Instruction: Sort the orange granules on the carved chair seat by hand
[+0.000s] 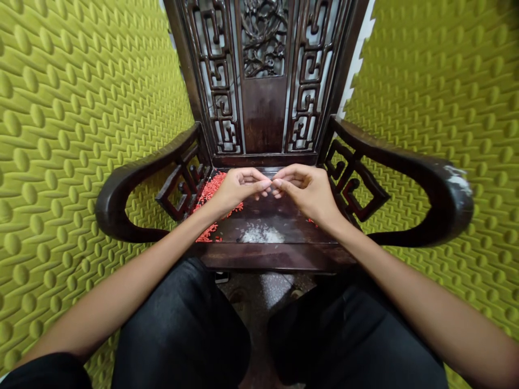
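The bare left hand (242, 188) and bare right hand (312, 192) meet at the fingertips above the glossy dark-brown wooden chair seat (290, 219), each pinched nearly closed; whether they grip anything cannot be told. Small bright-red pieces (210, 190) heap along its left edge; tiny whitish bits (261, 234) lie mid-front edge.

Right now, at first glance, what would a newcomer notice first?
Probably the bumpy yellow-green surfaces flanking a dark carved wooden chair. Next, the left hand and right hand, nearly meeting over the seat; anything pinched there is too small to tell. Small red pieces are heaped at the seat's left side, and a whitish pile lies near its front edge.
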`<action>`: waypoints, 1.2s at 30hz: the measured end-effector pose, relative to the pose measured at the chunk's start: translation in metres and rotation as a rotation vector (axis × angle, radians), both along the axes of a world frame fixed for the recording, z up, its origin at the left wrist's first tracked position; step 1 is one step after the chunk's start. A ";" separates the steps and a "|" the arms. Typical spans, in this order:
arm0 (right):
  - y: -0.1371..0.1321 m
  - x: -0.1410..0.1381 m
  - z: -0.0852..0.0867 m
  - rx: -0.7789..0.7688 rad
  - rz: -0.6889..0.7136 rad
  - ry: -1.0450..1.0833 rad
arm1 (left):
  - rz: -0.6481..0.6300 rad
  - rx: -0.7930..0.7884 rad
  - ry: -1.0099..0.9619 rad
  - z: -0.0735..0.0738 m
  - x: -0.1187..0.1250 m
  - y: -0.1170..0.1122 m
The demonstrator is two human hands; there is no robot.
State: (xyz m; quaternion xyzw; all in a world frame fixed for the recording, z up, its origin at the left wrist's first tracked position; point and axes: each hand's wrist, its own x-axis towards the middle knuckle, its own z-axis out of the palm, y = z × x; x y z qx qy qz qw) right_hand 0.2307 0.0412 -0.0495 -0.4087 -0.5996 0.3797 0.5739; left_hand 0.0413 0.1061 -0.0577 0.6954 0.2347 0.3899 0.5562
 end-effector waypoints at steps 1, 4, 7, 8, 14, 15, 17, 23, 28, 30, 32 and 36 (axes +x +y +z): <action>0.000 0.000 0.000 0.009 -0.001 -0.002 | 0.000 -0.009 0.007 0.000 0.000 -0.001; 0.000 0.001 -0.001 0.037 -0.005 -0.018 | -0.001 -0.042 0.026 0.001 0.002 -0.004; 0.000 0.001 0.000 0.049 -0.019 -0.041 | -0.007 -0.092 0.002 0.002 0.003 -0.007; 0.000 0.001 0.000 0.052 -0.024 -0.047 | -0.012 -0.114 -0.012 0.003 0.003 -0.008; -0.003 0.000 0.003 0.072 -0.006 -0.046 | -0.041 -0.207 -0.062 0.006 0.003 -0.009; -0.003 0.000 0.003 0.076 -0.001 -0.040 | -0.043 -0.213 -0.071 0.007 0.002 -0.009; -0.004 0.000 0.004 0.085 0.002 -0.032 | -0.049 -0.219 -0.084 0.007 0.002 -0.008; -0.003 0.000 0.003 0.145 -0.019 -0.025 | -0.069 -0.225 -0.106 0.006 0.002 -0.008; -0.001 0.002 0.001 0.173 -0.033 -0.038 | -0.071 -0.233 -0.109 0.006 0.002 -0.009; -0.001 0.002 0.001 0.200 -0.053 -0.071 | -0.077 -0.238 -0.111 0.006 0.003 -0.009; -0.002 0.003 0.002 0.220 -0.069 -0.102 | -0.087 -0.240 -0.113 0.006 0.002 -0.009; -0.002 0.003 0.002 0.233 -0.078 -0.109 | -0.097 -0.244 -0.118 0.005 0.002 -0.009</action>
